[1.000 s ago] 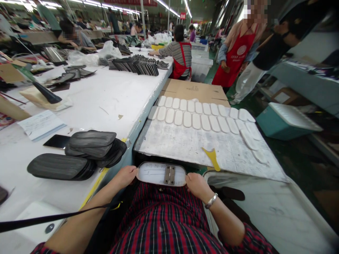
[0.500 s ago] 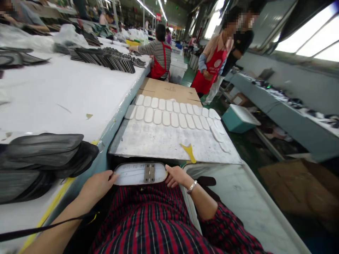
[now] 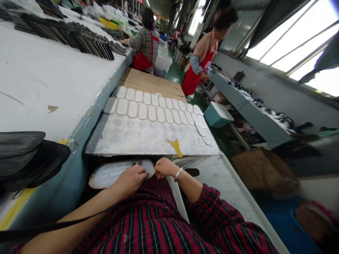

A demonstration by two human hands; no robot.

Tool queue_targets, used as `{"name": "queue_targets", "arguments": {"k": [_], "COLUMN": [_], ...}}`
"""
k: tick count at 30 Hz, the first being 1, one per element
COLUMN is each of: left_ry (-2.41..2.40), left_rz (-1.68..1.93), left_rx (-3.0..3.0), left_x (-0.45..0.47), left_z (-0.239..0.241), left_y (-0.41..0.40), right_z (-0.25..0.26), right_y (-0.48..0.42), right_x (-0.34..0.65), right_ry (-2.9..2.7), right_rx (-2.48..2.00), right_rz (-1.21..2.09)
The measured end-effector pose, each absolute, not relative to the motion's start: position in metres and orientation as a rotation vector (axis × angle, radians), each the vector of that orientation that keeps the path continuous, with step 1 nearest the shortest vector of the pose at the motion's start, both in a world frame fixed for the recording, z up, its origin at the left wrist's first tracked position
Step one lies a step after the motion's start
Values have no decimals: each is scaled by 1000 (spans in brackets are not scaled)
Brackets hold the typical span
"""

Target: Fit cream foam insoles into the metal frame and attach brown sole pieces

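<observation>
A white oval board (image 3: 111, 174) with a metal hinge (image 3: 136, 163) and faint handwriting is held over my lap, its left end sticking out freely. My left hand (image 3: 129, 180) lies across its right part, fingers bent against the surface just below the hinge, partly covering it. My right hand (image 3: 165, 167) pinches the board's right end, thumb and fingers closed at the rim. Whatever sits under the board is hidden. Beyond it, a yellow Y-shaped plastic tool (image 3: 175, 147) lies on the white-smeared work surface (image 3: 132, 139).
Rows of pale oval pieces (image 3: 143, 111) lie on the surface, cardboard (image 3: 153, 84) behind. On the left table (image 3: 53, 81) are dark stacked pieces (image 3: 23, 158). A pale bin (image 3: 219, 183) is at right. Two people in red aprons (image 3: 144, 58) are ahead.
My left hand has left the board's left end and moved right, onto the board by the hinge. My right hand stays at the right end. The view has shifted right.
</observation>
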State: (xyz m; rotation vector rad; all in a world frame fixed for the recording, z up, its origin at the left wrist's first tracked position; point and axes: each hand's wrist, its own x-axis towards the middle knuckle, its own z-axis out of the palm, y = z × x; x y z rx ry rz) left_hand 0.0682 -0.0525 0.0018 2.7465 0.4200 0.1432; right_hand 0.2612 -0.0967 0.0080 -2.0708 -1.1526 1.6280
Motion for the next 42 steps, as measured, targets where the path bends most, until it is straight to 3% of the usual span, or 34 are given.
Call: {"name": "queue_targets", "arguments": {"k": [13,24,42], "left_ry": [540,606,-43], "left_rz": [83,78,-509], "left_rx": [2716,2563,2650], "left_x": [73,104,171], "left_z": [4,3,25], "left_y": [-63,-38,-2], "right_z": [7,5,2], "right_y": [-105,-112,-116], "right_x": [277,258,257], "right_ry": [-888,-972,-879], "right_rx": [-1819,-1969,-1977], "right_rz": [1893,1685,1613]}}
